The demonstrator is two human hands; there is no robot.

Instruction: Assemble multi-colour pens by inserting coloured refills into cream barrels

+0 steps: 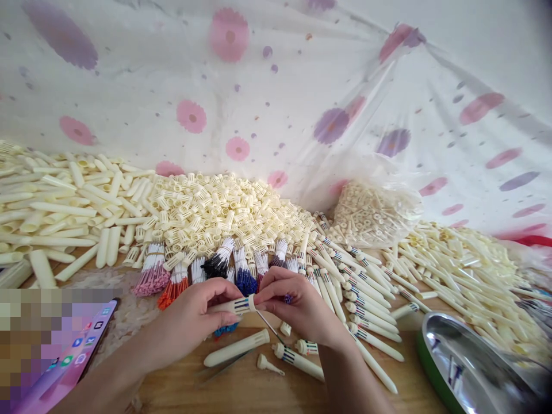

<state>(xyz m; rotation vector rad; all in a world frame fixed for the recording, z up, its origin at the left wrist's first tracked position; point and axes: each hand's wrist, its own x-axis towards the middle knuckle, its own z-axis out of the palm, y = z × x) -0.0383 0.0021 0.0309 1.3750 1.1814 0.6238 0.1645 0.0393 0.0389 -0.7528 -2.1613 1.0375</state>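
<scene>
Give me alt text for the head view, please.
The left hand holds a thick cream plastic pen barrel, the right hand touching its slotted end, above a brown wooden table. Beyond lie heaped cream plastic parts and colour-tipped bundles of thin white sticks, before a white flower-printed sheet.

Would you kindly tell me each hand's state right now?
Left hand: closed, holding a cream pen barrel.
Right hand: pinched closed at the barrel's end; grip contents hidden.

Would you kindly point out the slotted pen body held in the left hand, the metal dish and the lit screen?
Pen body (232, 307), head view: its barrel near the slots.
Metal dish (468, 335), head view: bare inner surface.
Lit screen (83, 352), head view: its middle.
</scene>
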